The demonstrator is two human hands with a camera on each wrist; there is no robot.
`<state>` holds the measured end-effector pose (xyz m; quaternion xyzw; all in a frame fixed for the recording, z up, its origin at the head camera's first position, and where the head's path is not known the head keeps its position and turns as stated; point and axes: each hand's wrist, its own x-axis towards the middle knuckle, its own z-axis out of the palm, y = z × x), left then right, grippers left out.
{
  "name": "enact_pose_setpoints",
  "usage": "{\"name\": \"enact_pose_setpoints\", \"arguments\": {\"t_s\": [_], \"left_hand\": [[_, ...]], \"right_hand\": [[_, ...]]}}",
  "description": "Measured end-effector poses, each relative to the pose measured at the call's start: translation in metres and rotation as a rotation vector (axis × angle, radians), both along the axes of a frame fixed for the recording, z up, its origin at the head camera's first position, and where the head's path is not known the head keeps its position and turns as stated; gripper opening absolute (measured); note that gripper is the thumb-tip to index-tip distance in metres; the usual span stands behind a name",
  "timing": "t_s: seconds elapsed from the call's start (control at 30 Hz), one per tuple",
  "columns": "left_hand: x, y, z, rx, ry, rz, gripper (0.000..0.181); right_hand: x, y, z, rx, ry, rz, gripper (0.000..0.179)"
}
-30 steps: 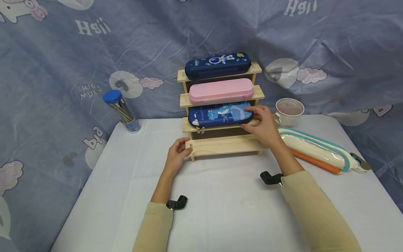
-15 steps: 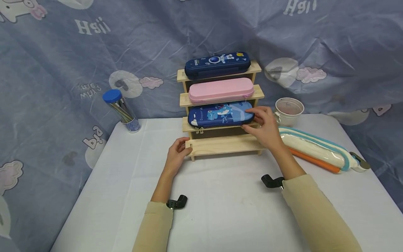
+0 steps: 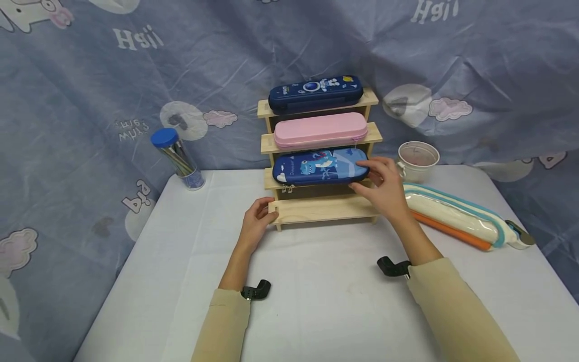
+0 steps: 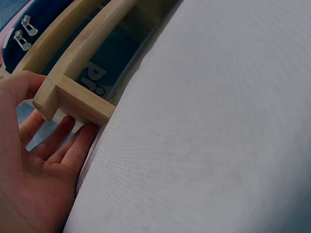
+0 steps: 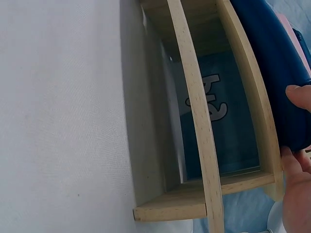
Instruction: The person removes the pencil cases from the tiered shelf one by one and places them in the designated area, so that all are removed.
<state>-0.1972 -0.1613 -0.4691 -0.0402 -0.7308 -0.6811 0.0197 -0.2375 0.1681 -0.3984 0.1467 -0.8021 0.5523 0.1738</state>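
Note:
A four-step wooden rack (image 3: 323, 209) stands on the table. On its second step from the bottom lies a dark blue pencil case (image 3: 312, 171) with a dinosaur print and two zipper pulls. My right hand (image 3: 385, 190) pinches this case at its right end, thumb at the front edge and fingers on top; the right wrist view shows the thumb (image 5: 297, 96) against its side. At the lower left my left hand (image 3: 255, 223) grips the end of the bottom step, fingers partly beneath it in the left wrist view.
Above sit a pink pencil case (image 3: 321, 130) and a navy space-print case (image 3: 315, 94). To the right are a white cup (image 3: 413, 173) and a cream, teal-edged pouch (image 3: 452, 213). A blue-lidded tube of sticks (image 3: 178, 158) leans at the left.
The right end of the dinosaur pencil case has shifted slightly right and toward me, with my right hand still pinching it. My left hand keeps its hold on the rack.

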Motion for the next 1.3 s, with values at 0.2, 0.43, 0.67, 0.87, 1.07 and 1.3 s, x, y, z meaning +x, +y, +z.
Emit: {"name": "enact_pose_setpoints", "arguments": {"t_s": [0.2, 0.43, 0.67, 0.87, 1.07, 1.3], "left_hand": [[0.0, 0.0, 0.002, -0.003, -0.009, 0.008, 0.042], [0.001, 0.001, 0.001, -0.005, -0.015, 0.005, 0.043], [0.002, 0.001, 0.002, -0.018, -0.006, 0.004, 0.042], [0.001, 0.0, 0.001, -0.015, -0.006, 0.003, 0.042], [0.001, 0.0, 0.0, -0.007, -0.012, 0.001, 0.042], [0.001, 0.0, 0.0, -0.006, -0.005, 0.0, 0.042]], "right_hand": [[-0.002, 0.005, -0.007, 0.015, -0.005, -0.032, 0.052], [0.018, -0.001, 0.012, 0.009, -0.001, -0.03, 0.05], [0.032, -0.002, 0.022, 0.012, -0.01, -0.035, 0.048], [0.033, 0.003, 0.018, -0.033, -0.005, -0.013, 0.049], [0.036, 0.005, 0.016, -0.055, 0.002, -0.009, 0.049], [0.04, 0.009, 0.017, -0.05, 0.009, -0.013, 0.048]]}}
